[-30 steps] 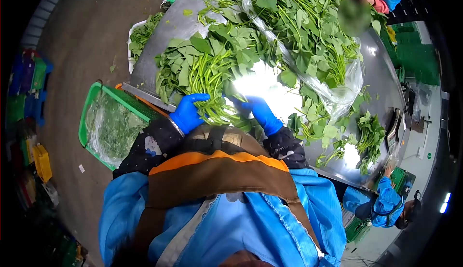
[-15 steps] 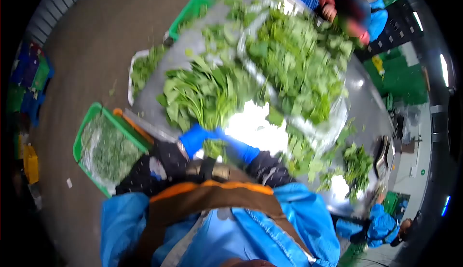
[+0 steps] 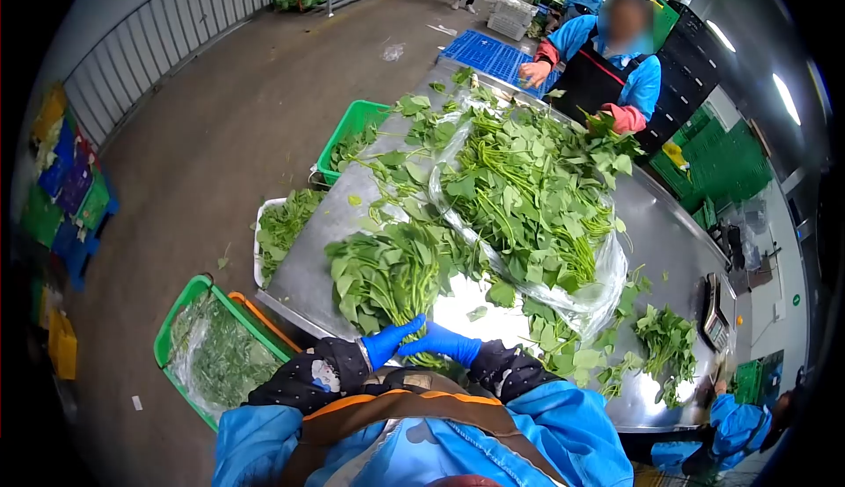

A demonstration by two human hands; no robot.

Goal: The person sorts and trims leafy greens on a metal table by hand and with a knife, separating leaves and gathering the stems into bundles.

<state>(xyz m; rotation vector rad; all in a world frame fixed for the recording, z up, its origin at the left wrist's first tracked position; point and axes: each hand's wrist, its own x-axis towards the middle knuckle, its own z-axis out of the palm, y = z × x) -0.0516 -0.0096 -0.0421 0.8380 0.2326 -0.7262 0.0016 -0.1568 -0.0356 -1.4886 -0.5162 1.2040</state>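
A thick bunch of leafy greens lies over the near edge of the metal table, its leaves pointing away from me and its stems toward my body. My left hand, in a blue glove, is closed around the stems from the left. From the right, my blue-gloved right hand grips the same stems, its fingers meeting the left hand. Cut stem ends stick out below both hands. Just beyond lies a large heap of greens on an opened clear plastic bag.
A small pile of greens and a scale are on the right of the metal table. Along its left side stand a lined green crate, a white crate and another green crate. A co-worker stands across the table.
My view has tilted up, so the table and hands sit lower in the picture and more of the room shows. Both hands stay on the bunch. The co-worker's arms are farther apart.
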